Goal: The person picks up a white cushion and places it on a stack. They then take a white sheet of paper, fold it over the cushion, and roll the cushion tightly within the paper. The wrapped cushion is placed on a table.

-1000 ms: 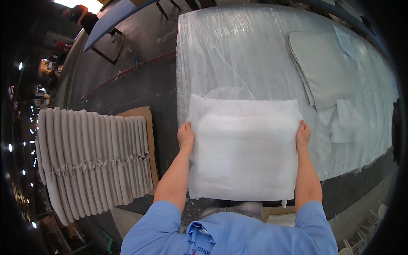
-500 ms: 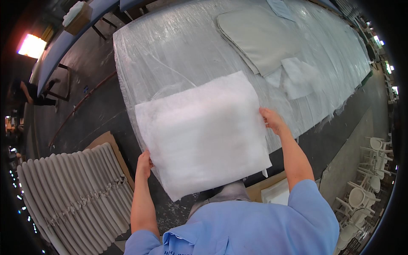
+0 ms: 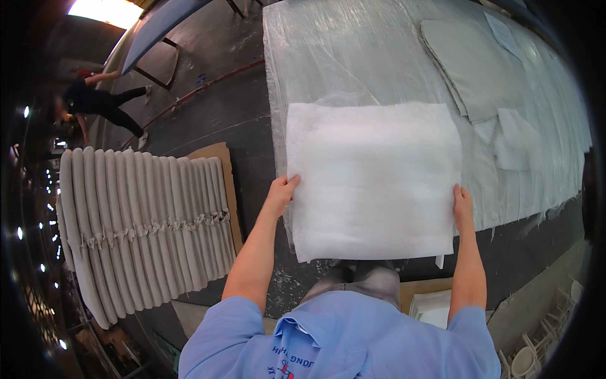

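Leftward, grey padded pieces (image 3: 148,227) stand in a row; next, the left hand (image 3: 282,193) has its fingers clamped on the white padding sheet (image 3: 375,180), held between the 2 hands over the plastic-covered counter's (image 3: 334,57) near edge; the right hand's (image 3: 463,207) fingers pinch its right edge.

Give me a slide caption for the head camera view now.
Left hand and right hand hold a white pad by its side edges, with grey cushions lined up at left.
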{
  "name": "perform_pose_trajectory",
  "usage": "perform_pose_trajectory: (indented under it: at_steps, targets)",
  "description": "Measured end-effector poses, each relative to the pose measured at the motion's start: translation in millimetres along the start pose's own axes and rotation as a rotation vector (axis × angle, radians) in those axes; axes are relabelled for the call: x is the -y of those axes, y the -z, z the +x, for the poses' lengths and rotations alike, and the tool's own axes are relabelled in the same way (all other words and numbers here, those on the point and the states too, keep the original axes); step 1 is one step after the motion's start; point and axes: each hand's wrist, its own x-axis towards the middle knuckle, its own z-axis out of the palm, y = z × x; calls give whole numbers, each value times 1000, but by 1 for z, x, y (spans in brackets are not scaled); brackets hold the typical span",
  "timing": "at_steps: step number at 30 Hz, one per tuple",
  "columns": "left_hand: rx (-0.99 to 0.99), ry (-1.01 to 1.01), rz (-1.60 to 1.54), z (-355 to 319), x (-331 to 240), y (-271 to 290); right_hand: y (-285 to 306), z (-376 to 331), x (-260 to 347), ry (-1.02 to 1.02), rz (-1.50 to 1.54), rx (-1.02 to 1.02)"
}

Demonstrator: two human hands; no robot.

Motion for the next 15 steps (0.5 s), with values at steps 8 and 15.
perform_pose_trajectory:
  at_steps: [8,15]
  targets:
    - [-462,-223,323,34,29,-47,-15,8,0,267,-397,-188]
    - [-814,-393,343,-25,13,7,36,-19,24,340,-270,-421]
